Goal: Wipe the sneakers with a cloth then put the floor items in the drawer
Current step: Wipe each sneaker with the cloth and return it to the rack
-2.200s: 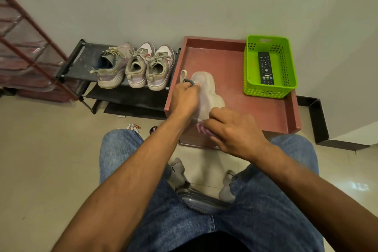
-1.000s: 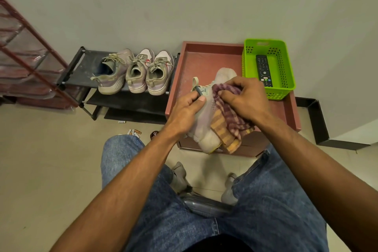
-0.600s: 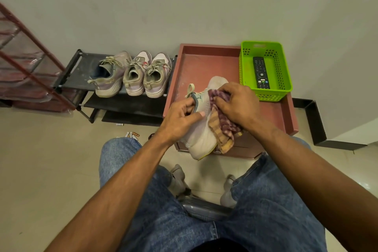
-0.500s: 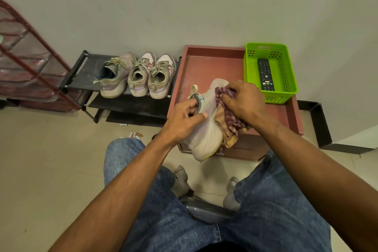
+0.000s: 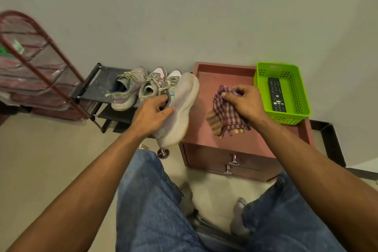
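Head view. Left hand (image 5: 153,113) reaches forward, fingers closed round the collar of a pale knit sneaker (image 5: 178,108) — held in the air, toe pointing away, between the black shoe rack (image 5: 92,88) and the reddish-brown drawer unit (image 5: 229,157). Right hand (image 5: 244,101) pinches a bunched checked cloth (image 5: 227,116) — soft, limp folds hanging over the unit's tray top. Three more laced sneakers (image 5: 131,92) sit on the rack. Small floor items (image 5: 163,152) lie beside the drawers. A perforated green plastic basket (image 5: 300,96) holds a black remote (image 5: 276,94).

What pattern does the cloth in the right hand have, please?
Checked, purple and cream with orange stripes: cloth, head view.
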